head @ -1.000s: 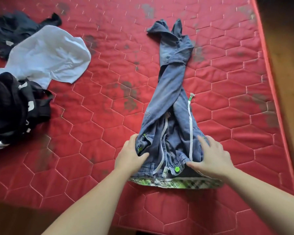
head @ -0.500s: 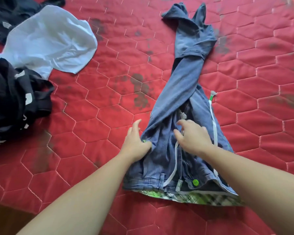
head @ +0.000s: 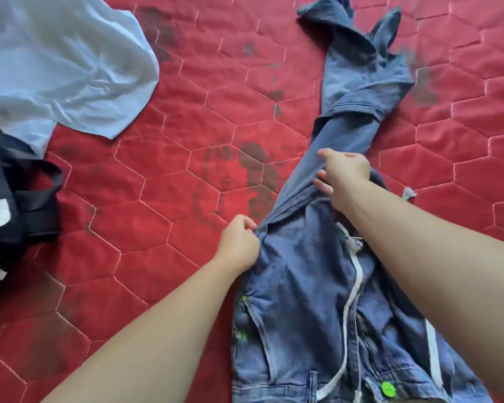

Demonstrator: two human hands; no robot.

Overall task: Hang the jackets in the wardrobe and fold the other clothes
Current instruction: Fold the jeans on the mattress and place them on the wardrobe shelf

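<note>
Lying at the far left of the red quilted mattress (head: 163, 257) are a black garment (head: 15, 207) and a pale blue one (head: 64, 62). Further right, the left hand (head: 239, 245) pinches the denim jacket's (head: 306, 301) left edge; the right hand (head: 344, 173) grips its twisted sleeve (head: 341, 144), stretched toward the crumpled hood (head: 358, 48).

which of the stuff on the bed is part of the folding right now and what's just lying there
In hand:
- jeans, spread on the mattress
- left hand, pinching the jeans' left edge
- right hand, gripping the leg folded across

Lying about:
- white shirt, crumpled at upper left
- black garment, heaped at the left edge
</note>
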